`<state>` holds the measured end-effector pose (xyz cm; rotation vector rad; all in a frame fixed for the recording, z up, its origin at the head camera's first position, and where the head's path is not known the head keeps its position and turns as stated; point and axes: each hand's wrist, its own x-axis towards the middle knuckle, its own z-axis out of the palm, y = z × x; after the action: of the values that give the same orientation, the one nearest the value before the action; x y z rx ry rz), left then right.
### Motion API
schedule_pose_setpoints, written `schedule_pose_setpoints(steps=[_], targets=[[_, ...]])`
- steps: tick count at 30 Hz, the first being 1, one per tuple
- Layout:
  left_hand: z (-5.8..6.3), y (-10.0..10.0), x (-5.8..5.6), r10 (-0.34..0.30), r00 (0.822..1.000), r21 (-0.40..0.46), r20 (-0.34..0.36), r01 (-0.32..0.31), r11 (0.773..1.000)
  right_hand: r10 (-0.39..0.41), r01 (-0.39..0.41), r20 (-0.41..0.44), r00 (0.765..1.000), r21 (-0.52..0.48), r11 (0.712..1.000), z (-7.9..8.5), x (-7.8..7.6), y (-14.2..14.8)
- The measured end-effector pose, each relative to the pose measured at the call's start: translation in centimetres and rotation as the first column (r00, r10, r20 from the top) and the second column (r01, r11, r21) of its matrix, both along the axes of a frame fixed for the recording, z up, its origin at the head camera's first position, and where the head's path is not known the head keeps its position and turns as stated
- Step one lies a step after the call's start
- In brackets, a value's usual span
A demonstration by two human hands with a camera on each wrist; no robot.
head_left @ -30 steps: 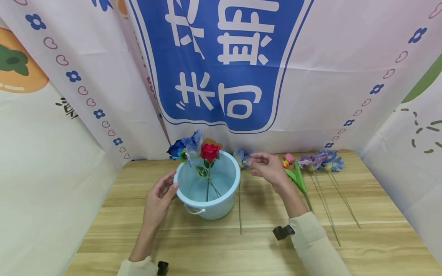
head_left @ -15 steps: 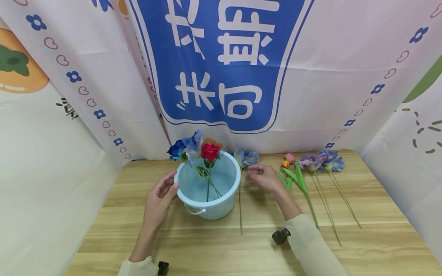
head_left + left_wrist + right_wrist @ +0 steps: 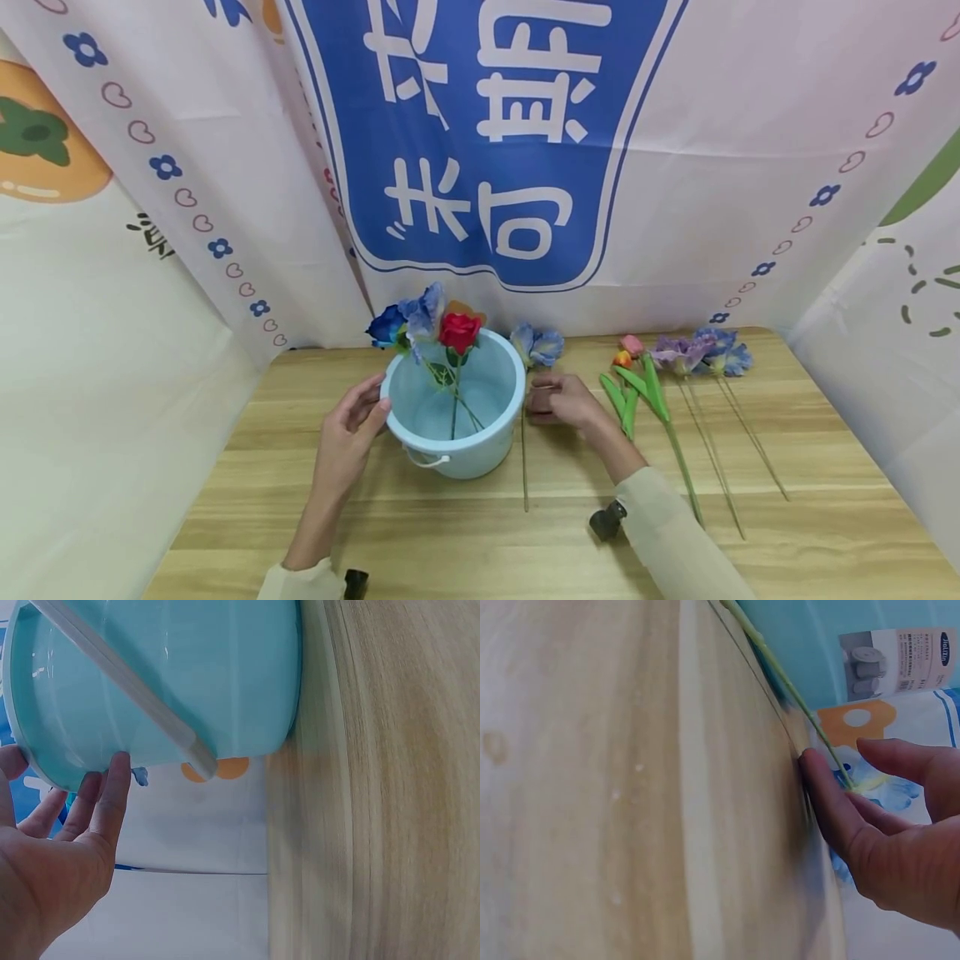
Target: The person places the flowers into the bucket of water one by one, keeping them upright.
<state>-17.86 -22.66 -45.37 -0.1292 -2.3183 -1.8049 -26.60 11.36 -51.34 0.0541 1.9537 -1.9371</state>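
A light blue bucket (image 3: pixel 472 462) stands on the table. My left hand (image 3: pixel 341 450) holds its left side, thumb at the rim and fingers against the outer wall. Inside the bucket lean a red rose (image 3: pixel 459 332), a pale blue flower (image 3: pixel 423 312) and a dark blue flower (image 3: pixel 386 325). Just right of the bucket lies another pale blue flower (image 3: pixel 537 345), its thin stem pointing toward me. My right hand (image 3: pixel 568 406) is low by this stem. In the right wrist view the green stem (image 3: pixel 786 681) passes between the thumb and fingers, which are apart.
To the right lie a pink tulip (image 3: pixel 632 345) and an orange tulip (image 3: pixel 622 359) with green leaves, then a purple flower (image 3: pixel 678 354) and a blue flower (image 3: pixel 726 357) on long stems. A printed cloth (image 3: pixel 675 217) hangs behind the table (image 3: pixel 465 542).
My right hand has come down and left from beside the pale blue flower's head to its stem. The left hand stays on the bucket.
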Motion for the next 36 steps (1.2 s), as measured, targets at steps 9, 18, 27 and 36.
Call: schedule_pose_setpoints(steps=[9,18,27,36], targets=[[0.0,0.0,-0.1,0.004,1.0,-0.013,0.0,-0.004,1.0,-0.001,0.002,0.025,1.0,-0.034,0.999,-0.1,0.2,-0.2],[0.0,0.0,0.0,0.002,1.0,-0.005,0.001,-0.002,1.0,-0.039,0.039,0.013,0.999,-0.013,0.999,0.2,0.4,0.1],[-0.1,0.1,-0.1,0.001,1.0,0.002,-0.003,-0.001,1.0,-0.039,0.039,-0.044,0.998,0.001,0.999,1.5,0.9,0.7],[0.0,0.0,0.0,-0.001,1.0,0.004,-0.001,0.001,1.0,-0.075,0.072,-0.114,0.991,-0.031,0.997,2.9,1.1,1.0]])
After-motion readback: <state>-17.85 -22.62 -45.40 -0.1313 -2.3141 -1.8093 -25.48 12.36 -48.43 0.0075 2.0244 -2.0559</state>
